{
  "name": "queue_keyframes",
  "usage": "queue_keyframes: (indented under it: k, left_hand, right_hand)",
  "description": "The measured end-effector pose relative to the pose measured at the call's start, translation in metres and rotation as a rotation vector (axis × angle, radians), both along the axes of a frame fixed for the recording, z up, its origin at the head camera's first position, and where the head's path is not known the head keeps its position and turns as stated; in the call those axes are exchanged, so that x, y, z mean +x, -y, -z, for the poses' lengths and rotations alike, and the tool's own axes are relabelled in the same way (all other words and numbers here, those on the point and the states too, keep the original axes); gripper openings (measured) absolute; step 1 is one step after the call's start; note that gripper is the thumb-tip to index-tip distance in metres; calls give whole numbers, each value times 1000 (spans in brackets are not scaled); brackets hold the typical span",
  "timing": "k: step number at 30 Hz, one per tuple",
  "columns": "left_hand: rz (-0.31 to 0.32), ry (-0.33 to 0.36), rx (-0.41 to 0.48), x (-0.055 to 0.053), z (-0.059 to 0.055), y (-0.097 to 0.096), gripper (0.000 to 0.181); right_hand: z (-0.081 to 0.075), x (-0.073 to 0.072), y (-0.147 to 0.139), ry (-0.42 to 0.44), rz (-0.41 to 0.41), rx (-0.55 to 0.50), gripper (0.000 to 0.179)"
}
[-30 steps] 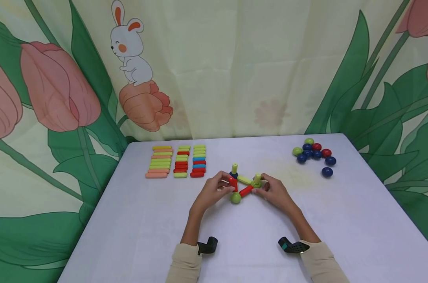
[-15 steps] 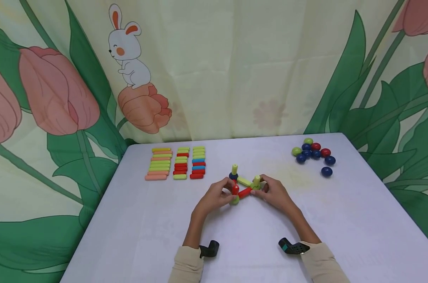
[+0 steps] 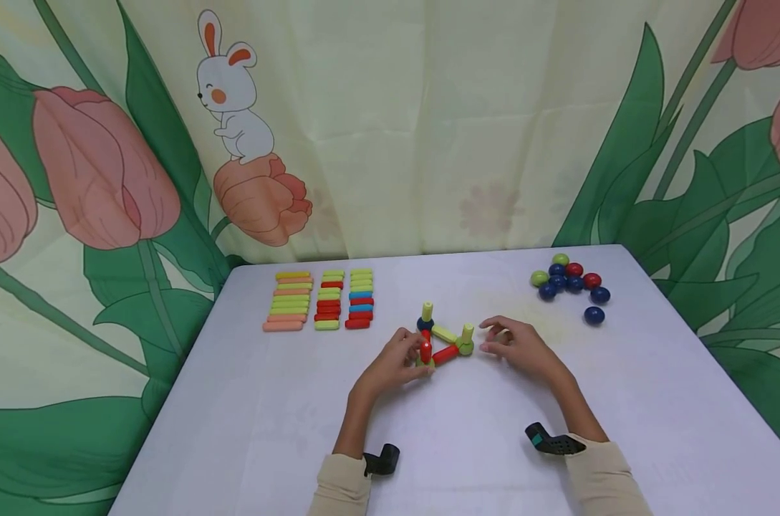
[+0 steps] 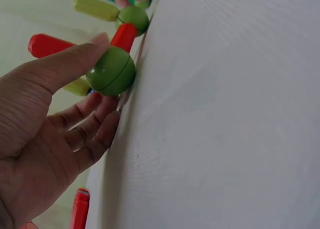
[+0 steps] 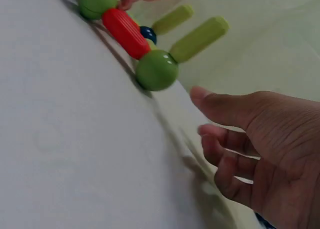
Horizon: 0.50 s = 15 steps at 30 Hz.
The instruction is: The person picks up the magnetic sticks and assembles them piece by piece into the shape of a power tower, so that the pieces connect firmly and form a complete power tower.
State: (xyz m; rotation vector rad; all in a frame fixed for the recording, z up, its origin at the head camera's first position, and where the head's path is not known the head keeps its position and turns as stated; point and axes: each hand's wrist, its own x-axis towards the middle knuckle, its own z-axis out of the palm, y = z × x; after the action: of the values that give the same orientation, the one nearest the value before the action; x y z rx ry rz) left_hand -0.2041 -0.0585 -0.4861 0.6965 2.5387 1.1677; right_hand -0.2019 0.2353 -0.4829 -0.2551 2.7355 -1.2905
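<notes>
A triangular frame of sticks and balls stands mid-table. My left hand holds its near green ball, thumb on the ball and fingers curled at its far side. From that ball a red stick points up. Another red stick runs to the right green ball, which bears an upright yellow-green stick. The dark blue ball at the back carries an upright stick too. Just right of the frame, my right hand is apart from it, fingers loosely bent around nothing.
At the back left lie three columns of sticks: long orange and yellow-green ones, then shorter red, yellow-green and blue ones. Several loose balls in blue, red and green cluster at the back right. A printed curtain hangs behind the table.
The upright red stick, tilted a second ago, now stands on the near green ball, with the left hand around there. My right hand has let go of the right green ball and moved right.
</notes>
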Motion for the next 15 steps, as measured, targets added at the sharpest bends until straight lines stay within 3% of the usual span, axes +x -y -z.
queue_keyframes:
  k: [3,8,11,15]
  left_hand:
    - [-3,10,-40,0,0,-1,33]
    - [-3,20,-67,1,-2,0,33]
    - [-16,14,-85,0,-3,1,36]
    - [-29,18,-93,-2,-3,1,40]
  right_hand:
    - [-4,-1,-22,-103,168,109,35]
    - [-11,1,-55,-220,563,268,41]
    - [-13,1,-73,-189,723,319,47]
    - [-9,0,-90,-92,784,378,53]
